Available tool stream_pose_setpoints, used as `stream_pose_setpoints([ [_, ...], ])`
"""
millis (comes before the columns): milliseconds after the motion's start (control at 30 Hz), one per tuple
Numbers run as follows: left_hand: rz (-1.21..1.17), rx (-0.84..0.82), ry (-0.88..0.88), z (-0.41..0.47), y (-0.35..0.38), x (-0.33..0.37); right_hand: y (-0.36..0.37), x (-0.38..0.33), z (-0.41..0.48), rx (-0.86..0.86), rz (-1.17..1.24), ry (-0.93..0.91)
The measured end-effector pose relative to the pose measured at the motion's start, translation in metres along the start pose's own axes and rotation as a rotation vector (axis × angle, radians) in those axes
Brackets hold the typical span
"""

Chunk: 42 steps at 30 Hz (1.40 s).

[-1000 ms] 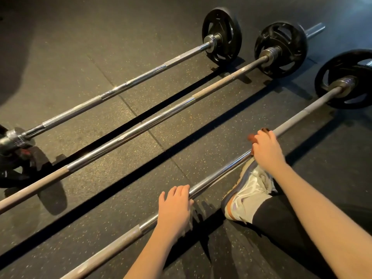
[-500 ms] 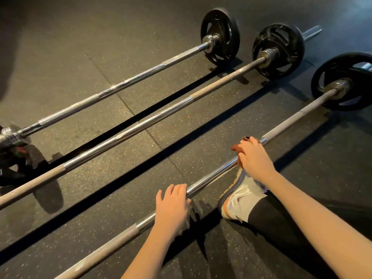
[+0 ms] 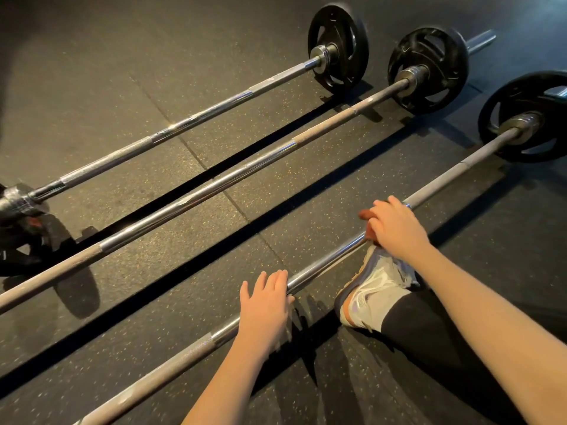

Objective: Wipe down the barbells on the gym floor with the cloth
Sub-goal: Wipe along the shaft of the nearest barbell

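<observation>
The cloth (image 3: 365, 215) is mostly hidden under the right hand (image 3: 395, 228); only a reddish-brown edge is seen. The nearest barbell (image 3: 460, 169) is cut off by the lower edge, its plate (image 3: 503, 93) by the right edge.

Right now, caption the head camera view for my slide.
Right hand grips a reddish-brown cloth around the nearest silver steel barbell; left hand rests on its shaft.
</observation>
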<state>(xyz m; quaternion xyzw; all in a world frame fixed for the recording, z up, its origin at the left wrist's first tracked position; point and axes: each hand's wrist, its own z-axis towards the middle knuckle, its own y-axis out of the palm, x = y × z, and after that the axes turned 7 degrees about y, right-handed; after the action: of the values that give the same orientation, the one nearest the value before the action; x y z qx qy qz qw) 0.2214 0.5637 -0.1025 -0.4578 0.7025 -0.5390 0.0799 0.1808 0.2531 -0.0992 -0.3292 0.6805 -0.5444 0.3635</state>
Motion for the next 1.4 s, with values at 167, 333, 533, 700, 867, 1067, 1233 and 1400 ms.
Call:
stream_pose_setpoints([
  [167,0.019,-0.004,0.001,-0.001,0.000,-0.002,0.018,-0.024,-0.011,0.090,0.081,0.150],
  [333,0.019,0.005,0.011,0.000,0.000,0.001,0.012,-0.014,-0.021,0.027,0.053,-0.071],
  [533,0.029,-0.009,0.003,-0.002,0.000,-0.003,0.021,-0.038,-0.019,0.139,0.164,0.238],
  [700,0.031,-0.012,0.007,-0.001,-0.001,0.001,0.014,-0.050,-0.025,-0.059,0.074,-0.122],
  [867,0.052,-0.003,0.006,-0.002,-0.001,-0.001,0.006,-0.060,-0.021,0.066,0.053,0.148],
  [1067,0.037,0.003,0.002,-0.001,-0.001,0.002,0.027,-0.092,-0.057,-0.083,0.122,-0.189],
  [1233,0.026,-0.011,0.008,-0.003,-0.001,-0.001,0.025,-0.089,-0.050,-0.010,0.182,0.091],
  [1400,-0.004,-0.002,0.010,-0.004,-0.002,-0.001,0.034,-0.125,-0.091,-0.050,0.129,-0.192],
])
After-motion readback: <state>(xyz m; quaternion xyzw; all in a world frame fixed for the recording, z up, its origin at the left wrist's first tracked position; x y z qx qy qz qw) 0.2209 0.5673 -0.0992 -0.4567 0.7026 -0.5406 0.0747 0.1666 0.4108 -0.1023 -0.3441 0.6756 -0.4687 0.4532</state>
